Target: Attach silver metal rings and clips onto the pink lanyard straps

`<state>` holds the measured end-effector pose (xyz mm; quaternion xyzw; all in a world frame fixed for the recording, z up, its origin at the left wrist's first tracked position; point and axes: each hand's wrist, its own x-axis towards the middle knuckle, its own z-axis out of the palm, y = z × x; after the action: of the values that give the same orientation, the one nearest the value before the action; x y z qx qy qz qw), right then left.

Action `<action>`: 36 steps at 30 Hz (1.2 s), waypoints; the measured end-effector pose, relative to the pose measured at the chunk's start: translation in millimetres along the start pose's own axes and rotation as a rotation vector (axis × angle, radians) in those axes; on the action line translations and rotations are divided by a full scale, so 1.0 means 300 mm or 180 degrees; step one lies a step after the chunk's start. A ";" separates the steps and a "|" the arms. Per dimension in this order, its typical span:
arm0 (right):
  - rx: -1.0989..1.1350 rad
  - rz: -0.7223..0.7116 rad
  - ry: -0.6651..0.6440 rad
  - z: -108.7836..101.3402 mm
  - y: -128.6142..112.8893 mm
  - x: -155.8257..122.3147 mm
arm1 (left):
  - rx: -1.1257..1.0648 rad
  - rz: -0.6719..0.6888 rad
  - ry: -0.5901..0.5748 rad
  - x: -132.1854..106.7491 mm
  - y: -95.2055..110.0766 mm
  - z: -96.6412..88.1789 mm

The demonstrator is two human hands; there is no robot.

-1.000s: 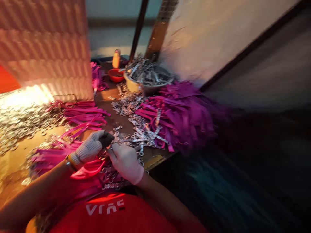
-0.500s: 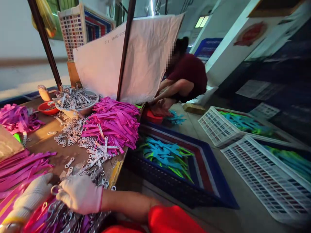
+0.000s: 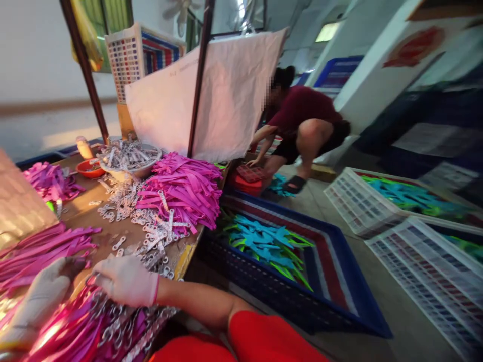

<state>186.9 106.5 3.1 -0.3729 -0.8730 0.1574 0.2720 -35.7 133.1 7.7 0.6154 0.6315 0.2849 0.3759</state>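
My gloved left hand (image 3: 49,289) is closed at the table's left front, its fingertips pinched over magenta straps (image 3: 41,251); what lies between them is hidden. Just right of it, my gloved right hand (image 3: 126,281) pinches a small silver metal link, whose ring end (image 3: 90,280) peeks out at the fingertips. Below both hands lies a mix of magenta straps and silver links (image 3: 113,322). More loose links (image 3: 154,236) spread past my right hand, beside a tall heap of magenta straps (image 3: 184,188).
A bowl heaped with links (image 3: 128,156) stands beside a small red bowl (image 3: 90,168) at the back. Right of the table, a blue basket (image 3: 339,281) holds turquoise and lime pieces. White baskets (image 3: 418,281) stand farther right. A person (image 3: 305,115) crouches behind the hanging sheet (image 3: 230,95).
The view has swung slightly left. My hands stay close together, fingertips still pinched. The crouching person has shifted, with one knee and a sandalled foot now showing.
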 end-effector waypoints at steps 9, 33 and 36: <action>0.0393 -0.0408 -0.0320 0.037 -0.138 -0.006 | -0.2157 -0.0535 0.0235 -0.422 0.062 0.038; -0.1110 -0.0693 -0.2153 0.147 -0.297 -0.022 | -0.0018 0.0175 0.0721 -0.638 -0.198 0.134; -0.1291 -0.1037 -0.1972 0.171 -0.265 -0.051 | 0.0013 0.0271 0.0566 -0.613 -0.197 0.138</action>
<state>120.2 38.2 -5.6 -0.2107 -0.9747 0.0418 -0.0617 -42.2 -58.2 -41.1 0.6148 0.6362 0.3529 0.3046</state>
